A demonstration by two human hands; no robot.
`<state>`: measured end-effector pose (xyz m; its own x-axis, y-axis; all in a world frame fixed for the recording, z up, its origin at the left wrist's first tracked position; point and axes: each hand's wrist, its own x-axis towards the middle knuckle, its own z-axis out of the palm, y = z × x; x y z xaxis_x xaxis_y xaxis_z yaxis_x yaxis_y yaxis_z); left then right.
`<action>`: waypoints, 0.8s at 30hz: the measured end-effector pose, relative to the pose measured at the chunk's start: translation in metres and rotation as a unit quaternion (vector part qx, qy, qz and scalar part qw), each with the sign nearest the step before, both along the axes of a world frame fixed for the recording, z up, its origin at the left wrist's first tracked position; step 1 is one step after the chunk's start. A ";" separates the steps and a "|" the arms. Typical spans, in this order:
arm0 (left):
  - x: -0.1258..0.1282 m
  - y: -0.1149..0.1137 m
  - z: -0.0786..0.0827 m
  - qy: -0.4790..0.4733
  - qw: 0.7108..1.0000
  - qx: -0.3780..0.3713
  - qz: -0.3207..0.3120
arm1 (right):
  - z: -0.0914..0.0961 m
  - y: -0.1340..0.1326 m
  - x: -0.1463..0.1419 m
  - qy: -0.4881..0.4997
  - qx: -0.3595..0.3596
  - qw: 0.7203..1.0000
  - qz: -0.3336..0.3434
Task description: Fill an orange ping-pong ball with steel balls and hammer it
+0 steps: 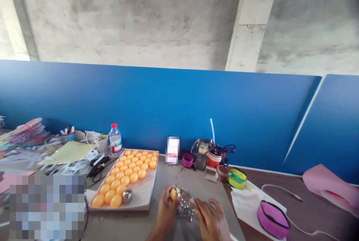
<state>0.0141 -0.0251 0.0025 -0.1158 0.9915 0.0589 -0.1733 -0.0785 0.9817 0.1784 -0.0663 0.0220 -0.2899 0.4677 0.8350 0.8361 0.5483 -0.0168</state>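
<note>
My left hand [165, 207] is closed around an orange ping-pong ball [174, 193], held just above the table. From the ball a strand of shiny silver pieces [186, 211] loops across and hangs in a bunch between my hands. My right hand [211, 214] pinches this strand on its right side, with the fingertips partly hidden. To the left, a shallow white tray [146, 198] holds rows of orange balls [121, 175]. At its near end sits one ball covered in silver [127, 195].
Behind the tray stands a bottle with a red cap [115, 140]. Cups and cables [214, 156] crowd the back by the blue partition [168, 102]. A magenta ring-shaped piece [273, 218] and a white cable [297, 198] lie on the right. Paper strips [28, 140] cover the left.
</note>
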 end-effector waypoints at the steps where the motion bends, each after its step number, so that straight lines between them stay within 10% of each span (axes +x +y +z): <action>1: 0.000 0.000 0.000 0.003 1.000 0.004 -0.002 | 0.000 0.000 0.000 0.000 -0.001 1.000 -0.003; 24: -0.001 0.001 -0.003 0.017 0.999 0.022 -0.025 | -0.003 0.000 -0.002 -0.007 -0.033 0.999 0.000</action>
<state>0.0133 -0.0243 -0.0006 -0.0625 0.9924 0.1061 -0.1446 -0.1142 0.9829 0.1768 -0.0663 0.0188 -0.3016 0.5224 0.7976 0.8368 0.5460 -0.0412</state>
